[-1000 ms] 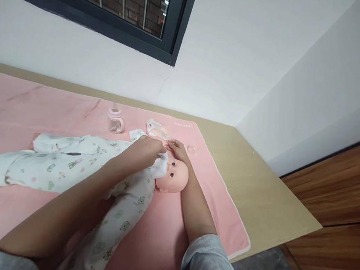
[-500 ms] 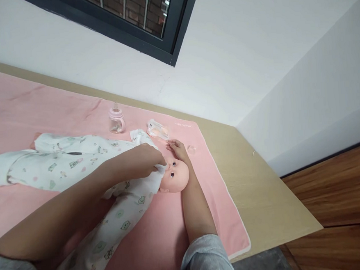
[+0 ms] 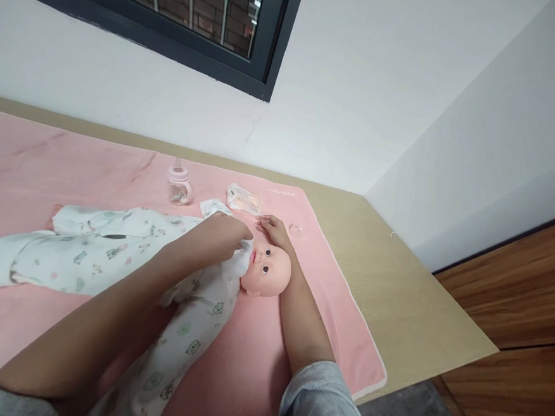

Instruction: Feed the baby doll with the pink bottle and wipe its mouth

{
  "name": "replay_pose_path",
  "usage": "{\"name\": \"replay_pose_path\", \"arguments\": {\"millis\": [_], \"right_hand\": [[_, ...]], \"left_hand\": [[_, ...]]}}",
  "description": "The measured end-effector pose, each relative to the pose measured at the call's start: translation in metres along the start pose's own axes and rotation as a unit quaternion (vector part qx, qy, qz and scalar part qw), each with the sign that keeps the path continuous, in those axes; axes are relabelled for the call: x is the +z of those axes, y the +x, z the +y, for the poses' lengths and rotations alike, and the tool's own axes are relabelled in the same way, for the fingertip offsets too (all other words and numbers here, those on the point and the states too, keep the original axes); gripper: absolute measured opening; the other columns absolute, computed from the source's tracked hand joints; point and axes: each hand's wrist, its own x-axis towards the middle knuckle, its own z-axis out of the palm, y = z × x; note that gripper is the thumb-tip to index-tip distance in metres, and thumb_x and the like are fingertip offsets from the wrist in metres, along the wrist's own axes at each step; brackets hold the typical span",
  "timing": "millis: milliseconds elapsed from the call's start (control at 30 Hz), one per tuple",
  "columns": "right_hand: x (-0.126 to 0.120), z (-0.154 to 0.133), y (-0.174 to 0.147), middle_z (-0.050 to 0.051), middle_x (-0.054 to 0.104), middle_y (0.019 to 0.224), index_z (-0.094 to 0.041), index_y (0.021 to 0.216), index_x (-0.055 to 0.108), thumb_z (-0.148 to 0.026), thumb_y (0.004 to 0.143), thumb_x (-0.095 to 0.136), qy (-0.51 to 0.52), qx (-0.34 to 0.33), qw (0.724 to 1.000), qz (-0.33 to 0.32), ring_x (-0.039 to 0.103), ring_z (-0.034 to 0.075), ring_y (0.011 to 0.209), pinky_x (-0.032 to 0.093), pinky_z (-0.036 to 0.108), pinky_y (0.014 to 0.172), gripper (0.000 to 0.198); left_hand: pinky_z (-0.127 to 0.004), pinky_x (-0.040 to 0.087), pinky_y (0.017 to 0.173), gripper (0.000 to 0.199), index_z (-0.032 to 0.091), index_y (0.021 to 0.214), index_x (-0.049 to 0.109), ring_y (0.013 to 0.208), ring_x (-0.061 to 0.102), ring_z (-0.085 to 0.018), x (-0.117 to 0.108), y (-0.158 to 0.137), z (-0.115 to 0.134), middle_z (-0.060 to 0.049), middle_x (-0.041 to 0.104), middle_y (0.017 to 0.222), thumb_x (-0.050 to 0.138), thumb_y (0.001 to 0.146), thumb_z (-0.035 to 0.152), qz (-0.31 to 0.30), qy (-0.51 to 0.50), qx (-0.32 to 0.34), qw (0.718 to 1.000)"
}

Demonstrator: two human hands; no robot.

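Observation:
A baby doll (image 3: 275,274) lies on its back, its bald head toward the right and its mouth showing. White clothing (image 3: 118,241) with small green and pink prints covers its body and legs. My left hand (image 3: 225,237) reaches across the doll's chest, its fingers closed on the edge of a white printed cloth (image 3: 186,331) just below the chin. The cloth trails down toward me; whether it joins the clothing is hidden. On the far side of the head rests my right hand (image 3: 274,228), fingers stretched out, with the forearm curved round the crown.
A baby bottle (image 3: 180,186) with a pink collar and handle stands beyond the doll. Near it lie a clear plastic packet (image 3: 242,199) and a small clear item (image 3: 295,230). A pink mat (image 3: 333,318) covers much of the wooden table (image 3: 397,288), which meets a white wall.
My left hand has drawn the cloth's edge slightly away from the doll's face, toward its chest, uncovering the mouth. My right hand has stayed in place.

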Motion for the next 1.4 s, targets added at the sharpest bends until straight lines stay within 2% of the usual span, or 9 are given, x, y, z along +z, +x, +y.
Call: {"name": "replay_pose_path", "arguments": {"millis": [100, 233, 533, 700, 800, 967, 1100, 1300, 1400], "right_hand": [[0.000, -0.001, 0.000, 0.001, 0.069, 0.086, -0.018, 0.090, 0.066, -0.030, 0.072, 0.071, -0.003, -0.002, 1.000, 0.001, 0.066, 0.013, 0.084, 0.051, 0.033, 0.095, 0.022], [0.000, -0.001, 0.000, 0.002, 0.069, 0.087, -0.018, 0.091, 0.066, -0.031, 0.073, 0.070, -0.010, 0.000, 1.000, 0.005, 0.066, 0.014, 0.085, 0.051, 0.033, 0.095, 0.023], [0.001, -0.002, -0.003, 0.001, 0.069, 0.087, -0.019, 0.091, 0.067, -0.028, 0.074, 0.068, 0.000, -0.004, 1.000, 0.001, 0.066, 0.013, 0.084, 0.051, 0.032, 0.095, 0.020], [0.001, -0.001, -0.002, 0.001, 0.069, 0.085, -0.019, 0.091, 0.067, -0.027, 0.073, 0.068, -0.004, -0.002, 1.000, 0.002, 0.067, 0.013, 0.084, 0.051, 0.032, 0.094, 0.020], [0.000, 0.000, -0.001, 0.001, 0.069, 0.085, -0.019, 0.091, 0.067, -0.028, 0.073, 0.069, -0.001, 0.000, 1.000, 0.003, 0.067, 0.013, 0.082, 0.051, 0.032, 0.094, 0.020], [0.001, 0.000, -0.001, 0.002, 0.070, 0.087, -0.019, 0.091, 0.067, -0.029, 0.072, 0.070, 0.000, -0.004, 1.000, 0.003, 0.067, 0.013, 0.083, 0.051, 0.032, 0.095, 0.022], [0.000, 0.000, -0.001, 0.002, 0.070, 0.085, -0.019, 0.092, 0.066, -0.031, 0.072, 0.071, -0.009, -0.001, 1.000, 0.002, 0.067, 0.013, 0.084, 0.051, 0.033, 0.096, 0.024], [0.001, 0.001, -0.001, 0.002, 0.071, 0.086, -0.019, 0.092, 0.066, -0.033, 0.072, 0.070, -0.012, -0.004, 1.000, 0.004, 0.067, 0.013, 0.082, 0.050, 0.032, 0.095, 0.025], [0.002, 0.000, -0.004, 0.002, 0.071, 0.087, -0.019, 0.092, 0.065, -0.035, 0.072, 0.071, -0.011, -0.002, 1.000, 0.008, 0.067, 0.013, 0.084, 0.050, 0.032, 0.095, 0.026]], "left_hand": [[-0.031, 0.028, 0.061, 0.021, 0.018, 0.059, 0.044, 0.061, 0.050, -0.020, -0.002, 0.004, 0.002, -0.004, 0.057, 0.063, 0.049, 0.073, 0.004, -0.052, 0.058, -0.032, 0.996], [-0.032, 0.031, 0.063, 0.022, 0.018, 0.059, 0.043, 0.068, 0.054, -0.021, -0.005, 0.006, 0.004, -0.005, 0.059, 0.066, 0.049, 0.076, 0.005, -0.066, 0.071, -0.026, 0.995], [-0.032, 0.032, 0.067, 0.022, 0.017, 0.058, 0.037, 0.067, 0.052, -0.020, 0.004, 0.010, -0.003, -0.004, 0.059, 0.068, 0.047, 0.068, 0.000, -0.020, 0.053, -0.014, 0.998], [-0.032, 0.030, 0.064, 0.024, 0.018, 0.056, 0.034, 0.062, 0.047, -0.019, 0.006, 0.009, -0.007, -0.004, 0.054, 0.064, 0.046, 0.065, -0.001, -0.002, 0.031, -0.010, 0.999], [-0.030, 0.028, 0.060, 0.025, 0.017, 0.054, 0.031, 0.059, 0.044, -0.017, 0.006, 0.006, -0.008, -0.003, 0.049, 0.059, 0.047, 0.062, -0.001, 0.022, -0.016, 0.024, 0.999], [-0.028, 0.024, 0.055, 0.029, 0.018, 0.053, 0.030, 0.054, 0.040, -0.014, 0.012, 0.004, -0.006, -0.001, 0.042, 0.056, 0.052, 0.063, 0.002, 0.013, -0.065, 0.077, 0.995], [-0.029, 0.024, 0.055, 0.030, 0.018, 0.052, 0.029, 0.054, 0.039, -0.014, 0.013, 0.007, -0.003, 0.000, 0.039, 0.055, 0.051, 0.063, 0.001, 0.004, -0.062, 0.065, 0.996], [-0.030, 0.026, 0.058, 0.031, 0.019, 0.053, 0.027, 0.059, 0.045, -0.017, 0.007, 0.010, -0.002, -0.001, 0.042, 0.057, 0.048, 0.062, -0.003, 0.015, -0.042, 0.034, 0.998], [-0.032, 0.028, 0.059, 0.031, 0.019, 0.054, 0.026, 0.060, 0.046, -0.018, 0.006, 0.012, -0.002, -0.002, 0.044, 0.057, 0.047, 0.064, -0.002, -0.013, -0.013, 0.009, 1.000]]}}
